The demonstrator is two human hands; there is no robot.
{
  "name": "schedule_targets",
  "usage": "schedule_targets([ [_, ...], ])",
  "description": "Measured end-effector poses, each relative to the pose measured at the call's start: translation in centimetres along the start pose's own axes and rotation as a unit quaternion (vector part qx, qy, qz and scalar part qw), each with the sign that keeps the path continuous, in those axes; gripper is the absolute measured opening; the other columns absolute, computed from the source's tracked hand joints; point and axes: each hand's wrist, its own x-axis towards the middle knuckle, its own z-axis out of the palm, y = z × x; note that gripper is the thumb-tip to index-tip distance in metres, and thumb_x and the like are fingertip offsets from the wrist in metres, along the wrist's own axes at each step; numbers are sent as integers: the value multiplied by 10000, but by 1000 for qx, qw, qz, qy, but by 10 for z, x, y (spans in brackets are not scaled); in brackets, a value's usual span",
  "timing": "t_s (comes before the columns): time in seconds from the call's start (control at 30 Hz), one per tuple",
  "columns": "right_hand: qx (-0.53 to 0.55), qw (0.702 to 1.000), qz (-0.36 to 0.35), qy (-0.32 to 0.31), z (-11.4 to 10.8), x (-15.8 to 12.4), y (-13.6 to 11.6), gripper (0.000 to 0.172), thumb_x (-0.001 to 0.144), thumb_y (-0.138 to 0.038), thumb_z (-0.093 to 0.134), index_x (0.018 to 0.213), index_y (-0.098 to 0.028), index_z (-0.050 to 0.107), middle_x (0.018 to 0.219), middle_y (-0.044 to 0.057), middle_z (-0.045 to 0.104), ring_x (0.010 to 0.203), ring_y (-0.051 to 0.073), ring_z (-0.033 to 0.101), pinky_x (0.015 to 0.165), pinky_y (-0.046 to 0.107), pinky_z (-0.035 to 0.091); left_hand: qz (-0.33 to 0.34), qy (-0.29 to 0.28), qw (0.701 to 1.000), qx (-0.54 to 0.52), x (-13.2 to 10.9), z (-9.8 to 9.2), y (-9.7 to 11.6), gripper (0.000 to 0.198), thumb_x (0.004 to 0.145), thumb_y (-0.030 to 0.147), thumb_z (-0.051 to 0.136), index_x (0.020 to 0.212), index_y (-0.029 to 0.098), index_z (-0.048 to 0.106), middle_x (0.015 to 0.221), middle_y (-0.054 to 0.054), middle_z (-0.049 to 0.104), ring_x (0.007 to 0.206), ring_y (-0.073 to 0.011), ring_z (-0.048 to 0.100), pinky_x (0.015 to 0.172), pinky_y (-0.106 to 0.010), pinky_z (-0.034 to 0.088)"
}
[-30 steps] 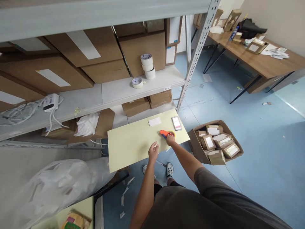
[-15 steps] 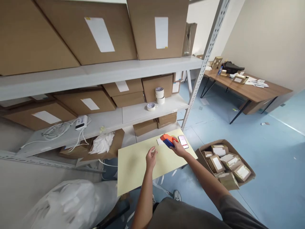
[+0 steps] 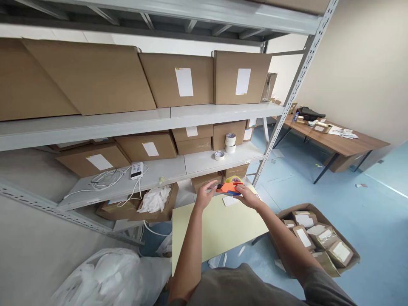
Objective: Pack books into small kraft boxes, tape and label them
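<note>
My right hand [image 3: 247,197] is closed around the handle end of an orange and blue tape dispenser [image 3: 228,187], raised above the pale yellow tabletop [image 3: 210,229]. A yellow roll of tape [image 3: 234,179] shows at its far side. My left hand [image 3: 205,194] is at the dispenser's dark front end, fingers stretched toward it with a gap between them; whether they touch it is hard to make out. Below the dispenser a white card [image 3: 229,201] lies on the tabletop. My right hand and forearm mostly cover the phone's spot.
Grey shelving [image 3: 191,117] with cardboard boxes [image 3: 178,80] stands ahead. Rolls of tape [image 3: 230,140] and a power strip [image 3: 137,170] sit on its middle shelf. At right is an open carton [image 3: 350,259] of small boxes; a white plastic bag [image 3: 108,272] lies lower left. A brown desk [image 3: 360,144] stands farther back.
The view has tilted up and shifted left. My right hand has lifted and turned the tape dispenser level, and my left hand has come up to its front end.
</note>
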Motion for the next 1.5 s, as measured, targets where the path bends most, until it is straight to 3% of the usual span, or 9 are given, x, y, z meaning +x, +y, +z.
schedule_targets([
  [0.23, 0, 999, 4, -51, -2, 22, -27, 139, 1009, -290, 646, 1110, -204, 686, 1173, 156, 723, 1248, 316, 638, 1048, 507, 519, -37, -29, 999, -26, 7, -27, -11, 330, 891, 460, 720, 1035, 184, 830, 1035, -107, 823, 934, -248, 769, 873, -373, 619],
  [0.37, -25, 996, 26, -82, 10, 29, -38, 261, 1002, -271, 643, 1251, -217, 701, 1197, 145, 741, 1198, 309, 673, 1055, 507, 520, -28, -33, 999, -4, 3, -39, -18, 280, 906, 430, 668, 851, 191, 804, 895, -77, 812, 837, -218, 743, 776, -322, 595],
  [0.57, -19, 997, 53, -58, 28, 42, -48, 397, 1022, -332, 619, 1409, -244, 642, 1425, 159, 669, 1332, 330, 615, 1090, 506, 509, 18, 122, 991, 54, -4, -50, -23, 228, 966, 332, 580, 853, 219, 743, 890, -59, 776, 865, -203, 715, 829, -320, 553],
  [0.73, 26, 997, 43, -57, 20, 58, -46, 432, 1032, -363, 599, 1450, -255, 619, 1519, 164, 601, 1345, 325, 610, 1099, 501, 503, 32, 206, 974, 88, 0, -48, -17, 238, 988, 333, 549, 888, 232, 739, 920, -68, 758, 909, -218, 696, 888, -345, 542],
  [0.87, 63, 994, 47, -76, 6, 70, -37, 422, 1032, -357, 598, 1439, -252, 628, 1416, 153, 675, 1258, 311, 653, 1054, 468, 523, -4, 226, 970, 95, 8, -38, -14, 307, 1022, 406, 495, 965, 242, 748, 973, -93, 752, 980, -249, 683, 957, -384, 534],
  [1.03, 78, 993, 32, -86, -10, 81, -16, 328, 1024, -386, 614, 1301, -237, 707, 1168, 118, 763, 1025, 275, 705, 928, 396, 546, 4, 244, 962, 123, 24, -28, -13, 321, 1017, 446, 501, 940, 247, 742, 981, -107, 746, 1014, -261, 677, 975, -388, 534],
  [1.13, 89, 992, 13, -89, -16, 88, 1, 336, 1016, -395, 618, 1293, -232, 716, 1179, 122, 759, 1033, 275, 698, 936, 387, 533, -32, 250, 960, 119, 35, -29, -10, 286, 996, 442, 531, 911, 248, 724, 935, -82, 755, 914, -240, 687, 888, -361, 560],
  [1.27, 125, 987, 5, -104, -21, 96, 27, 375, 1005, -397, 621, 1326, -222, 703, 1166, 113, 765, 984, 265, 693, 894, 371, 539, 6, 278, 944, 180, 47, -31, -5, 283, 998, 416, 520, 905, 255, 734, 976, -101, 748, 1006, -261, 681, 978, -382, 529],
  [1.5, 145, 982, -8, -120, -20, 109, 65, 408, 972, -343, 641, 1355, -209, 690, 1199, 121, 758, 1022, 280, 691, 928, 399, 539, -15, 311, 926, 215, 58, -17, -7, 334, 1028, 424, 490, 981, 241, 765, 1004, -122, 753, 1055, -279, 687, 1008, -409, 528],
])
